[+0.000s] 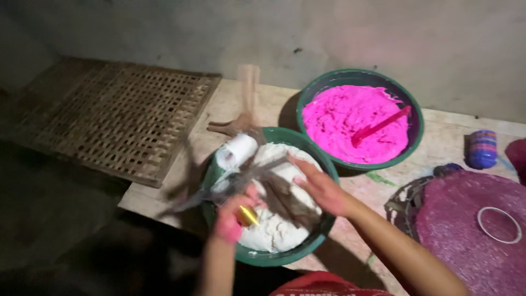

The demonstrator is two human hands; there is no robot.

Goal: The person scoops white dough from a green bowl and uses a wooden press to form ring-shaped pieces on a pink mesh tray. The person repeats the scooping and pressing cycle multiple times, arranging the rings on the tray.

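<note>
Reaching over the green bowl (329,227) of white dough (274,227), the right hand (320,186) lay flat, fingers together. The left hand (233,216) pinched a small yellow piece (247,215). Bowls sat on a pale wooden bench (438,148) against a grey wall (329,33).

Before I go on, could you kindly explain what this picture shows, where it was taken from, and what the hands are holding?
There is no machine here: a person works with bare hands, filmed by a camera worn on the head, looking down. On a wooden table stand two green bowls, the near one of white dough and the far one of bright pink paste with a pink spatula. The left hand, pink-stained, has something small and yellow in its grip. The right hand is open over the dough. A woven mat lies to the left.
</note>
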